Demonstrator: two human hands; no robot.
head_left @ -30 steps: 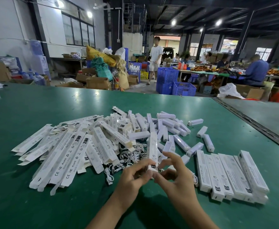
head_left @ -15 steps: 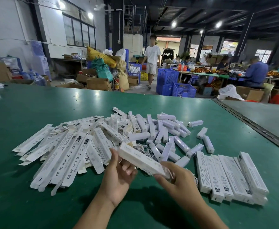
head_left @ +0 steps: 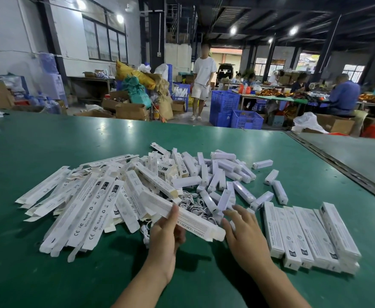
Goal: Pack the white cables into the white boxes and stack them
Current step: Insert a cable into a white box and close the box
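Note:
My left hand (head_left: 165, 235) grips a long white box (head_left: 183, 215) near its middle and holds it slanted above the green table (head_left: 37, 152). My right hand (head_left: 243, 234) has spread, relaxed fingers and hovers just right of the box's open end, over the white cables (head_left: 193, 204) tangled on the table. A heap of flat unfolded white boxes (head_left: 88, 203) lies to the left. Short white lamp bars (head_left: 226, 172) are scattered behind the cables. Packed white boxes (head_left: 310, 236) lie side by side at the right, stacked in two layers.
A metal seam (head_left: 342, 167) divides this table from a grey one on the right. Beyond the far edge stand blue crates (head_left: 233, 112), cardboard boxes (head_left: 131, 111) and a person in white walking closer. Other people sit at a worktable at the far right.
The box went from upright between both hands to slanted in my left hand alone. My right hand let go of it and moved right, over the cables. The walking person came closer.

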